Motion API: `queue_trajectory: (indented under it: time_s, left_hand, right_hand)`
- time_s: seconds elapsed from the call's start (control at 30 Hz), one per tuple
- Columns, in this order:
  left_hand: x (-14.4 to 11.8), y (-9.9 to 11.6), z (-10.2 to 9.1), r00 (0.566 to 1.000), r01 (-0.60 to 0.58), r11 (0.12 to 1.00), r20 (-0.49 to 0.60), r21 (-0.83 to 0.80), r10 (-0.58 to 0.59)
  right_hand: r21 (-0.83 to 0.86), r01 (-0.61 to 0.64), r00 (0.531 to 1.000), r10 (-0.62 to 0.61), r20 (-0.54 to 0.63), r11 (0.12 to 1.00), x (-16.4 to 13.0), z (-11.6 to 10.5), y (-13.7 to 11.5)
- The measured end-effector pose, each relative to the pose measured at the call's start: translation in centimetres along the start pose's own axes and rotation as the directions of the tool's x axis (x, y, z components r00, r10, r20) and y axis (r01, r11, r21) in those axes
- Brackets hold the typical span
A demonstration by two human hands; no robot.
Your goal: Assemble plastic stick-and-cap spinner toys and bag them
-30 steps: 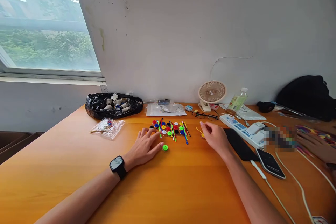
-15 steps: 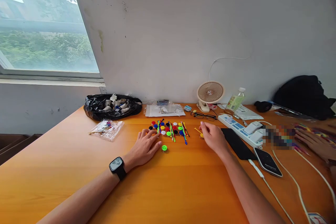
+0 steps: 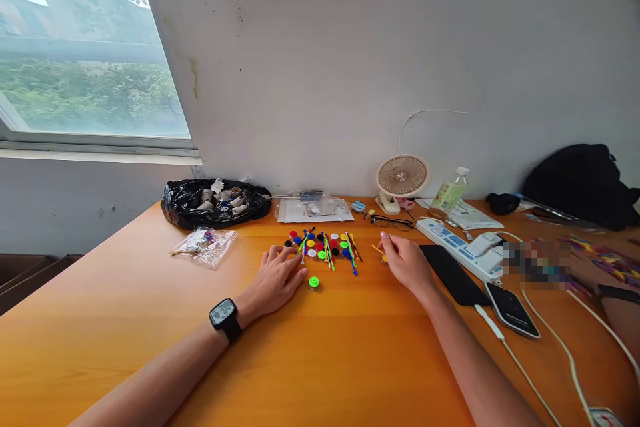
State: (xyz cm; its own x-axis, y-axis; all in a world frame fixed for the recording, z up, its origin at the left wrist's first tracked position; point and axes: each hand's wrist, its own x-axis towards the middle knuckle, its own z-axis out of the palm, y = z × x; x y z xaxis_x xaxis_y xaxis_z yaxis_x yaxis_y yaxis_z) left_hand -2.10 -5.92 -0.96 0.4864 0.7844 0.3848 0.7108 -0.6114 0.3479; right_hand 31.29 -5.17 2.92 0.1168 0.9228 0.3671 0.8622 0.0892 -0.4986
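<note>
My left hand [image 3: 277, 280] lies on the table with its fingers spread, palm down. Its fingertips reach the left edge of a group of small round plastic pieces [image 3: 321, 255] in several colours, mixed with thin plastic sticks [image 3: 355, 263]. Just right of its thumb stands a single green round piece [image 3: 314, 282], shaped like a small spinning top. My right hand [image 3: 406, 260] is closed, thumb and fingers pinched together right of the group. From the pinch a yellow stick [image 3: 377, 249] sticks out to the left, with a yellow round piece [image 3: 384, 258] partly hidden beneath the fingers.
A clear bag [image 3: 204, 247] and a black bag of cardboard rolls [image 3: 173, 207] are on the left. Behind are papers [image 3: 290, 213], glasses [image 3: 393, 221] and a fan [image 3: 401, 177]. A bottle [image 3: 449, 195], power strip [image 3: 450, 243], phone [image 3: 511, 309] and cables lie right, beside another person's arm [image 3: 620, 310].
My two hands and the pieces near them hold practically the same positions. At the far right, the other person's hand and arm have shifted. The view has moved very slightly.
</note>
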Motion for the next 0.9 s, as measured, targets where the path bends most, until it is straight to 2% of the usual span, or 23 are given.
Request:
queue_trajectory:
  time_s: [0.27,0.4,0.53,0.6,0.73,0.9]
  left_hand:
    - [0.2,-0.5,0.2,0.999,0.031,0.997,-0.042,-0.078,-0.034]
    - [0.3,-0.8,0.3,0.987,0.021,0.994,-0.158,-0.11,-0.038]
    - [0.2,-0.3,0.1,0.946,-0.068,0.984,-0.324,-0.167,0.01]
    - [0.0,0.2,0.0,0.928,-0.121,0.973,-0.371,-0.195,0.041]
    - [-0.6,1.5,-0.2,0.922,-0.242,0.935,-0.362,-0.259,0.138]
    - [-1.1,2.7,-0.3,0.927,-0.314,0.899,-0.303,-0.306,0.221]
  right_hand:
    - [0.031,0.007,1.0,-0.008,0.019,0.999,-0.1,0.0,-0.2]
    - [0.049,0.096,0.995,-0.096,-0.002,0.994,-0.2,0.1,-0.5]
    - [0.12,0.242,0.97,-0.243,-0.004,0.963,-0.6,0.6,-1.3]
    - [0.178,0.307,0.949,-0.314,0.012,0.935,-1.1,1.0,-2.0]
    - [0.334,0.366,0.903,-0.418,0.097,0.868,-2.6,2.1,-4.1]
    - [0.571,0.231,0.89,-0.408,0.202,0.787,-4.3,3.6,-6.1]
